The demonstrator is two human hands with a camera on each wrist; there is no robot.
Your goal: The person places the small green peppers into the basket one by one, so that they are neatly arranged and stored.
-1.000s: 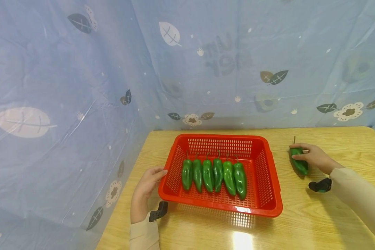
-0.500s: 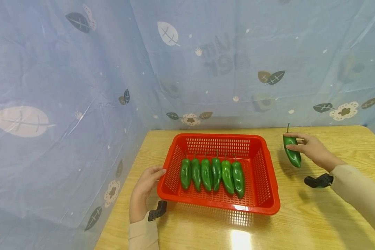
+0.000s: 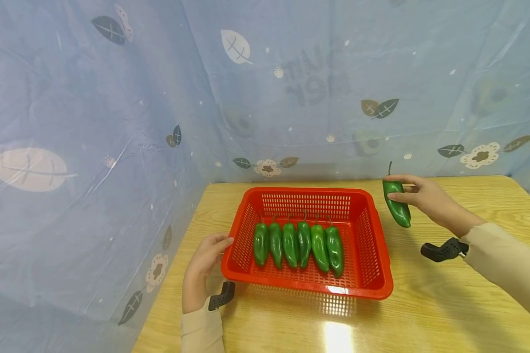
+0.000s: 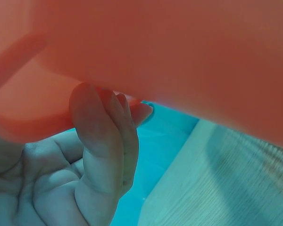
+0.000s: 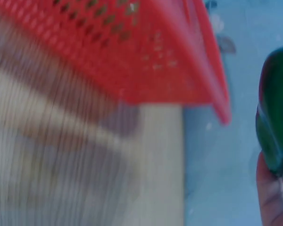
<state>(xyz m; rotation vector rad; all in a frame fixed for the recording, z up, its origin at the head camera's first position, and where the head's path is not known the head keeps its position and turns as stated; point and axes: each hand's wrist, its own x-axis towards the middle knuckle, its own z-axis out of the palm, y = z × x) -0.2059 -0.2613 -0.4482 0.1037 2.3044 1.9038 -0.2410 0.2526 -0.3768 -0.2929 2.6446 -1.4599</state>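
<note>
A red plastic basket (image 3: 306, 290) with slotted walls sits on the table. Inside it, several green chili peppers (image 3: 290, 245) lie side by side, stems toward the back wall. My left hand (image 3: 205, 257) grips the basket's left rim; the left wrist view has its fingers (image 4: 101, 141) curled up against the rim's underside. Off to the right of the basket, my right hand (image 3: 428, 198) pinches another green chili pepper (image 3: 396, 205) near its stem end, raised over the table. Only part of that pepper and some fingers show in the right wrist view.
The wood-grain table (image 3: 274, 323) runs back to a blue patterned sheet (image 3: 291, 122) behind, with another stretch of sheet along the left side. A black wrist device (image 3: 445, 250) juts out below my right sleeve, and a similar one (image 3: 222, 295) beside the left.
My right hand has lifted its chili pepper off the table and carried it left and toward the back, closer to the basket's right side. The left hand stays on the rim.
</note>
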